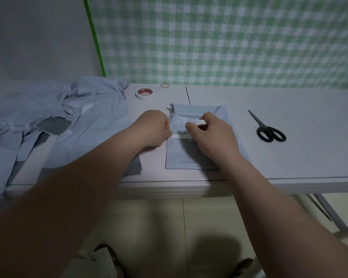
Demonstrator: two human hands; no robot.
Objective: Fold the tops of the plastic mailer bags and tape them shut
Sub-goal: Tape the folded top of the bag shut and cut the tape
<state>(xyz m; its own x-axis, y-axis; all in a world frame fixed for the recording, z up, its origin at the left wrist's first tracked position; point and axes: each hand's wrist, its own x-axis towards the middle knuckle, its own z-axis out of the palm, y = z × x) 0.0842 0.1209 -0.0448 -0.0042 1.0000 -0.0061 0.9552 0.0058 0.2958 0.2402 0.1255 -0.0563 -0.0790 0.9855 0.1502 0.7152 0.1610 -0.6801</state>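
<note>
A grey plastic mailer bag (pixel 181 155) lies flat on the white table (pixel 289 161) in front of me, its top part folded and creased. My right hand (pixel 211 135) grips a small white tape roll (pixel 201 123) over the bag. A white strip of tape (pixel 179 136) runs from the roll leftward across the fold. My left hand (pixel 155 127) pinches the free end of that strip at the bag's left edge.
A heap of loose grey mailer bags (pixel 54 119) covers the table's left side. A second tape roll (pixel 144 94) and a rubber band (pixel 164 85) lie at the back. Black scissors (pixel 268 129) rest to the right. A green checked cloth (pixel 229 41) hangs behind.
</note>
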